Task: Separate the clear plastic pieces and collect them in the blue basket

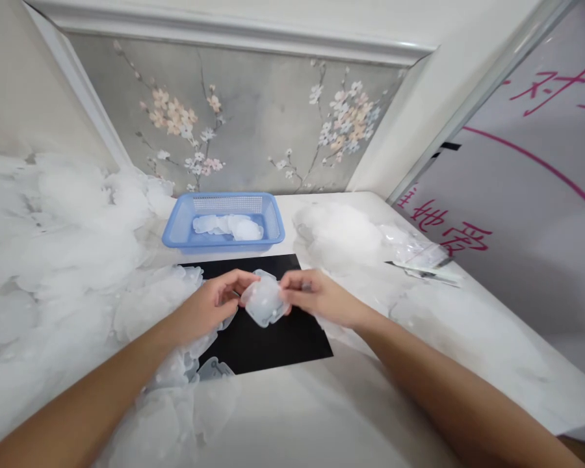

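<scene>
I hold a small translucent plastic piece (264, 300) between both hands, just above the black mat (273, 338) on the white counter (351, 416). My left hand (213, 305) pinches its left edge; my right hand (316, 298) grasps its right edge. Beyond the mat sits a blue basket (178, 227) holding a few similar pieces. Heaps of pieces (73, 260) lie left of the mat. Gentle, even fingertip pressure seems best, since the piece looks thin.
</scene>
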A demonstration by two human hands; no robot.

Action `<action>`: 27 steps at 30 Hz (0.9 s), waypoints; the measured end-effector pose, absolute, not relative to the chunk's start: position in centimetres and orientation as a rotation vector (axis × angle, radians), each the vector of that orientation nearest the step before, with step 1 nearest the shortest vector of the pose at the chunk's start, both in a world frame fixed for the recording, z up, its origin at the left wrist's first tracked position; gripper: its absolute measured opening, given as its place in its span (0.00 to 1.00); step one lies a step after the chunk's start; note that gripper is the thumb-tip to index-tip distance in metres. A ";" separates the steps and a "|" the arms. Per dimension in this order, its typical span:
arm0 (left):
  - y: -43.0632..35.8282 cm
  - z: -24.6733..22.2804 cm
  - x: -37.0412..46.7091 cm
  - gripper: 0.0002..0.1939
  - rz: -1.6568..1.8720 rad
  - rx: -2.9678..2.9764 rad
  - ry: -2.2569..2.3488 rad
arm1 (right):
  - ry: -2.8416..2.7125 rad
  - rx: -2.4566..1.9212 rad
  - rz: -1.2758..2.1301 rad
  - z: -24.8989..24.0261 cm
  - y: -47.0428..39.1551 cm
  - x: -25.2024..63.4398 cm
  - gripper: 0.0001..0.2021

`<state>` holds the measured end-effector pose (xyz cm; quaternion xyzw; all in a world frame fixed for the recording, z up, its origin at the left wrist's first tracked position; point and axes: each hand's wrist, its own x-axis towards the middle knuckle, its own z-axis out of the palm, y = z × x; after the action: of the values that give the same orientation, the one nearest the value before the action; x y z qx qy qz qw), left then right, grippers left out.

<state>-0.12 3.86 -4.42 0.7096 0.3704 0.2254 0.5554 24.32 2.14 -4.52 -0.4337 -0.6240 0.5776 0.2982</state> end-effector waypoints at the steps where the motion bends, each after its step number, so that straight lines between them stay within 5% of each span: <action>1: 3.8 -4.7 0.1 0.18 0.604 1.752 0.941 | -1.591 -1.223 1.400 -4.2 2.4 24.9 0.14; 7: 3.3 -6.3 0.9 0.16 0.525 2.178 1.173 | -1.493 -1.881 0.435 -2.4 4.5 30.6 0.06; 11: 3.2 -6.6 1.1 0.12 0.478 2.262 1.129 | -1.614 -2.116 -0.047 -2.5 4.7 31.2 0.15; 18: 3.6 -5.9 1.4 0.07 0.680 2.002 1.109 | -2.135 -1.551 0.762 -5.2 2.3 24.1 0.10; 23: 4.1 -5.4 0.8 0.19 0.687 1.628 1.073 | -1.911 -1.427 1.013 -6.9 1.6 21.9 0.03; 27: 4.7 -5.3 0.2 0.10 0.634 1.424 1.018 | -1.730 -1.324 1.170 -7.1 1.9 22.1 0.09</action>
<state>0.20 4.75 -5.30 0.6134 0.4388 0.2733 0.5970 22.06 1.91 -7.12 -0.5058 -0.6610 0.4469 0.3280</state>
